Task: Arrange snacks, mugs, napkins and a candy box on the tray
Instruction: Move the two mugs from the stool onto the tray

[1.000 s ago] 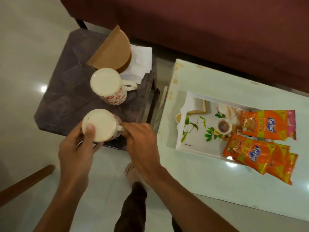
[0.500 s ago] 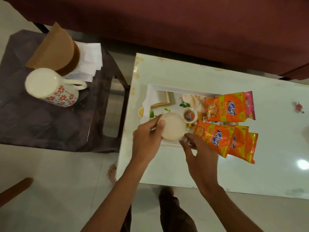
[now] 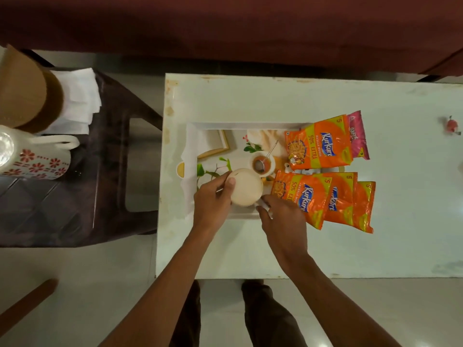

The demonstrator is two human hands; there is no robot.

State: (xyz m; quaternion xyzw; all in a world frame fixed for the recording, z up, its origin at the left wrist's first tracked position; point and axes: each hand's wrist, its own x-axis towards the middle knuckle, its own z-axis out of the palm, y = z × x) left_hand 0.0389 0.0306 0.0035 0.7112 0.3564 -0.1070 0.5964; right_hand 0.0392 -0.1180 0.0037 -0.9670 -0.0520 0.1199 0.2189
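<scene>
Both hands remain on the mug (image 3: 246, 187): left hand (image 3: 212, 204) grips its side, thumb on the rim; right hand (image 3: 281, 216) pinches the handle. Since half a second ago it sits lower at the tray's (image 3: 240, 125) near edge, beside the snack packets (image 3: 323, 196). The second mug (image 3: 32, 156) stays on the stool (image 3: 105, 196).

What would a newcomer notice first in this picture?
First, the bright orange snack packets lying over the right end of the tray. Then the left hand and right hand holding a white mug at the tray's near edge.
</scene>
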